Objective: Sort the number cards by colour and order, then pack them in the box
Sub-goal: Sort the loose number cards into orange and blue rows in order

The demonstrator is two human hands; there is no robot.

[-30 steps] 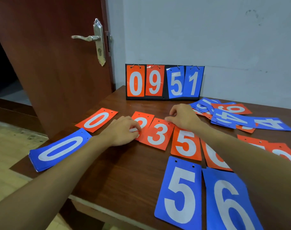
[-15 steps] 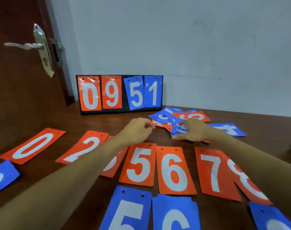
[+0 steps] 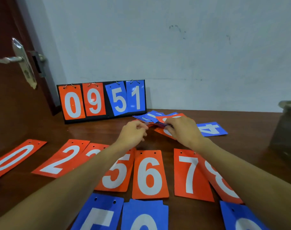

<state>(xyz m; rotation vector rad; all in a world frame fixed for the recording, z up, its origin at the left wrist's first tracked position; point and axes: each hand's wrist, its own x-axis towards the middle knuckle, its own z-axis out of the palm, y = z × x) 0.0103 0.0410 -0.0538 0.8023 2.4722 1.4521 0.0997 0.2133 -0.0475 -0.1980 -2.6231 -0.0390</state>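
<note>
Dark brown wooden desk (image 3: pixel 241 146) meets a pale wall. Across the lower frame, orange number cards (image 3: pixel 149 175) lie in a row, long axes running toward the wall, punched ends farthest. At centre, the right hand (image 3: pixel 184 130) pinches cards in the mixed blue-and-orange card pile (image 3: pixel 149 117) with its fingers (image 3: pixel 170 130). The left hand (image 3: pixel 133 133) curls just beside the pile; I cannot tell whether it holds anything.

Head-worn view, facing forward-down, close over table (image 3: pixel 241 146)

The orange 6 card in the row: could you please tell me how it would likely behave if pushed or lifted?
The orange 6 card lies flat and looks thin, so it is probably light and somewhat bendy. Its glossy face suggests it would slide easily on the polished table. Lying flush, its edge may be hard to catch.
</note>
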